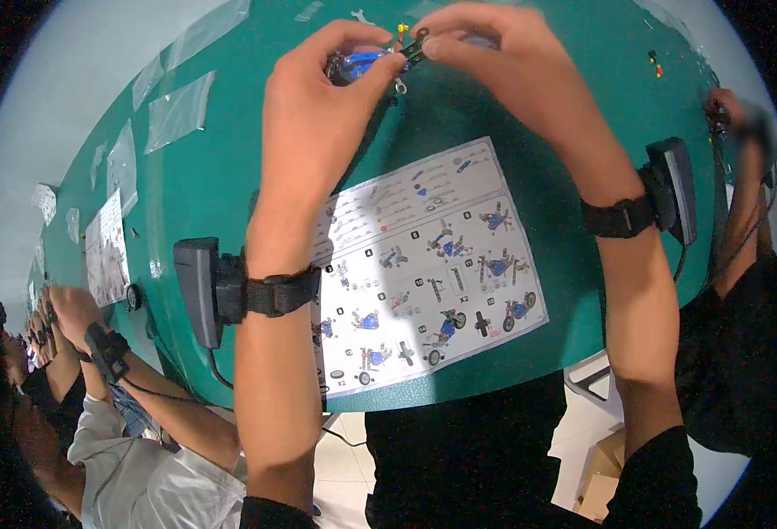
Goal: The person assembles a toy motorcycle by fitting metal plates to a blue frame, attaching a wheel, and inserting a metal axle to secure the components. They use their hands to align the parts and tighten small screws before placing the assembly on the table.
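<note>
My left hand (322, 79) is closed around a small blue model assembly (358, 64), thumb and fingers on either side of it. A dark strip with holes (413, 48) sticks out of the assembly to the right. My right hand (494, 44) pinches that strip at its far end between thumb and finger. A little yellow piece (403, 29) shows above the strip. Just below my left fingertips is the ring end of a small silver spanner (400, 86). Part of the assembly is hidden behind my left fingers.
Below my hands a printed instruction sheet (433, 264) lies on the green table (256, 97). Clear plastic bags (181, 110) lie to the left, another spanner (359, 16) at the back. Small coloured parts (656, 63) lie right. Other people's hands (75, 313) work at both sides.
</note>
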Available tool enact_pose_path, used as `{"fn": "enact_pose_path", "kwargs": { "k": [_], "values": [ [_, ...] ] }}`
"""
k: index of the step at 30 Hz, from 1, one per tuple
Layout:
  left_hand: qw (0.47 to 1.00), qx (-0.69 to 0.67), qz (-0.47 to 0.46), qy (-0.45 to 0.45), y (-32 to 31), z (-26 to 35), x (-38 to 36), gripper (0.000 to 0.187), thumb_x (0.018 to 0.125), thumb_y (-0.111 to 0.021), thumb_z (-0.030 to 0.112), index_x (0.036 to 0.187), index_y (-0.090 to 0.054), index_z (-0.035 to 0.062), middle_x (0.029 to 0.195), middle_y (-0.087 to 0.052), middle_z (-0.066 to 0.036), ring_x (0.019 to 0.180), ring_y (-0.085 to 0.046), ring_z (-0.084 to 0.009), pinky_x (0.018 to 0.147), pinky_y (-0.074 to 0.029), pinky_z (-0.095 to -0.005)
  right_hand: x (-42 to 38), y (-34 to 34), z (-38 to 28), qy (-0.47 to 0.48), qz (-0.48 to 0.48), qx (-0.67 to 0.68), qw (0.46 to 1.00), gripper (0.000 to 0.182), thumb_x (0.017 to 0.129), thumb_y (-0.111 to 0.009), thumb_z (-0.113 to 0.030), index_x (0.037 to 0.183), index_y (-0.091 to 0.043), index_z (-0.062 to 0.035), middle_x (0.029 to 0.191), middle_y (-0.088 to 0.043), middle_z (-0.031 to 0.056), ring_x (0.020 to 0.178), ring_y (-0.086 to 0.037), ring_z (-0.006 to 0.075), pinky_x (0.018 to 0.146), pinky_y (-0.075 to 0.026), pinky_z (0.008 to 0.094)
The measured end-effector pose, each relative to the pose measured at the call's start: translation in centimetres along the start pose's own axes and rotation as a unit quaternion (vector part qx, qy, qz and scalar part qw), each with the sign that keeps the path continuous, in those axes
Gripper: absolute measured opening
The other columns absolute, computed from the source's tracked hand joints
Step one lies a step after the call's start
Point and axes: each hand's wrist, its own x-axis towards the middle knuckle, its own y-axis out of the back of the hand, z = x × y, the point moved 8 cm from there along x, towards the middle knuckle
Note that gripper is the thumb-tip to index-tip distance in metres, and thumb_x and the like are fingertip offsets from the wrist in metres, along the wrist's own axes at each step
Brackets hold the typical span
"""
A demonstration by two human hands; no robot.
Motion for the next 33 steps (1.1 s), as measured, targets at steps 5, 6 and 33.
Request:
{"fn": "enact_pose_path", "kwargs": {
  "k": [5, 6, 33],
  "values": [
    [0.999, 0.019, -0.017, 0.019, -0.1, -0.8, 0.0, 0.023, 0.095, -0.081, 0.013, 0.116, -0.077, 0.0036, 0.098, -0.078, -0.007, 0.088, -0.07, -0.0118, 0.081, -0.056, -0.027, 0.0, 0.1, 0.7, 0.02, 0.015, -0.014, 1.0, 0.023, 0.099, -0.072, -0.015, 0.112, -0.076, 0.0034, 0.097, -0.077, 0.0112, 0.088, -0.069, 0.0168, 0.082, -0.056, 0.0306],
    [0.999, 0.026, -0.023, 0.023, -0.1, -1.0, 0.1, 0.024, 0.096, -0.08, 0.013, 0.118, -0.077, 0.0046, 0.101, -0.078, -0.005, 0.091, -0.07, -0.0107, 0.083, -0.056, -0.0258, 0.0, 0.0, 1.1, 0.001, 0.008, -0.005, 1.0, 0.023, 0.099, -0.072, -0.015, 0.112, -0.076, 0.0036, 0.096, -0.076, 0.0111, 0.087, -0.068, 0.0164, 0.081, -0.055, 0.0303],
    [0.989, 0.001, -0.074, 0.129, 1.0, -4.2, -0.1, 0.023, 0.094, -0.078, 0.01, 0.114, -0.079, -0.0014, 0.083, -0.07, 0.002, 0.073, -0.058, -0.0056, 0.068, -0.047, -0.0235, -0.8, 1.3, 2.4, -0.105, 0.011, -0.087, 0.991, 0.021, 0.098, -0.069, -0.011, 0.111, -0.078, 0.0023, 0.09, -0.076, 0.0127, 0.08, -0.064, 0.0162, 0.074, -0.052, 0.0311]
  ]
}}
